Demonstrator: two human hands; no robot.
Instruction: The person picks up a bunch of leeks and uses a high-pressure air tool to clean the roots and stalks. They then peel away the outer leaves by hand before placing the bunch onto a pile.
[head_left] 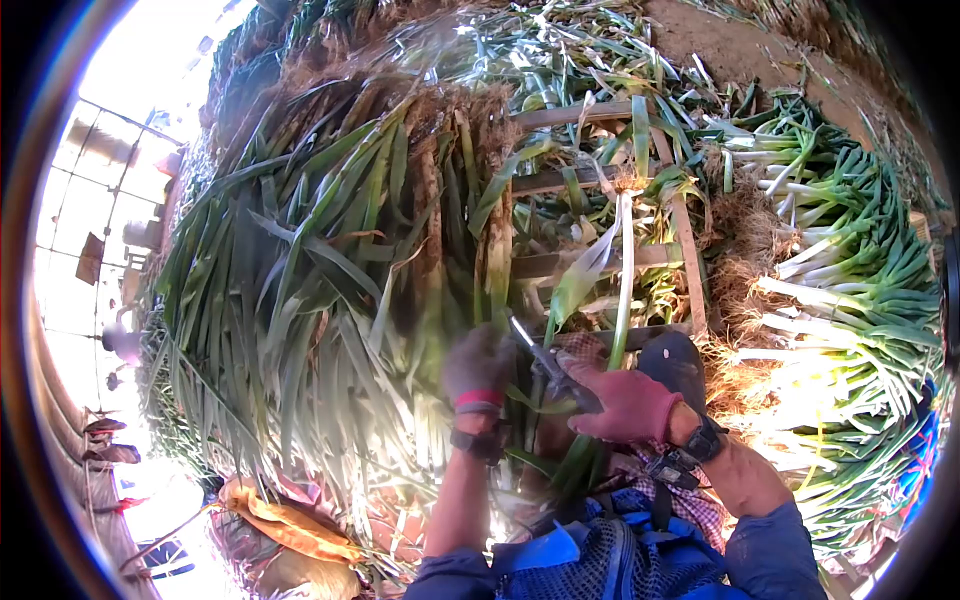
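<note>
My right hand (637, 405), in a pink-red work glove, is closed round the black handle of a knife (568, 378). Its short, bright blade points up and left toward my other hand. A single long leek (624, 280) stretches from its roots at the top down to the right glove, which covers part of it; green leaves come out below. My left hand (480, 365), in a dark glove with a red cuff, is smeared by motion at the edge of a big heap of leeks (310, 240), so its fingers do not show clearly.
Ahead, a wooden slatted frame (690, 250) lies among leaves. Rows of leeks with white stems and brown roots (810, 290) line the right side. Bare soil (715, 40) shows at the top right. Near my left arm lies a dry orange-brown leaf (290, 520).
</note>
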